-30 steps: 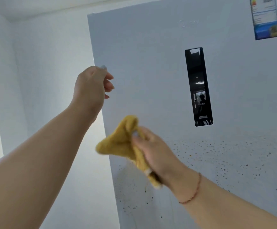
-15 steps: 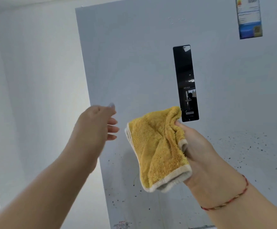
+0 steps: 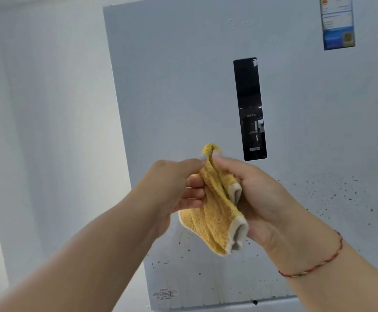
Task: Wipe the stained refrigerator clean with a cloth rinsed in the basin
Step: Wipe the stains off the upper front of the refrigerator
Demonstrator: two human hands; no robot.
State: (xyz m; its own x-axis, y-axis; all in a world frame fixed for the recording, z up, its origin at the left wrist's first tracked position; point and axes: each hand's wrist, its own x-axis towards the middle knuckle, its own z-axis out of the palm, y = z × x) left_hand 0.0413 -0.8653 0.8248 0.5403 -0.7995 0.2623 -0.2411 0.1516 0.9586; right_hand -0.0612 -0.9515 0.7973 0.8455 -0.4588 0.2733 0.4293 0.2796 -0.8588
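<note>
You are facing the pale grey door of the refrigerator (image 3: pixel 183 86), which fills the middle and right of your view, with plain white wall (image 3: pixel 48 109) running down its left edge. A tall black glossy panel (image 3: pixel 250 109) is set upright in the door, and a blue and white label (image 3: pixel 338 22) sticks near the door's top right corner. The upper door looks fairly clean; the lower part is peppered with dark specks (image 3: pixel 332 194), thickest to the right and along the bottom edge, where faint streaks run down. A small printed sticker (image 3: pixel 164 294) sits near the door's bottom left corner. In front of the door you hold the yellow cloth (image 3: pixel 215 212), folded, its white trim showing at the lower right. Your left hand (image 3: pixel 174 188) pinches its top edge, fingers curled against the fabric, and your right hand (image 3: pixel 267 199) grasps it from the other side, thumb and forefinger meeting yours at the top. A red string bracelet (image 3: pixel 314 266) circles your right wrist.
</note>
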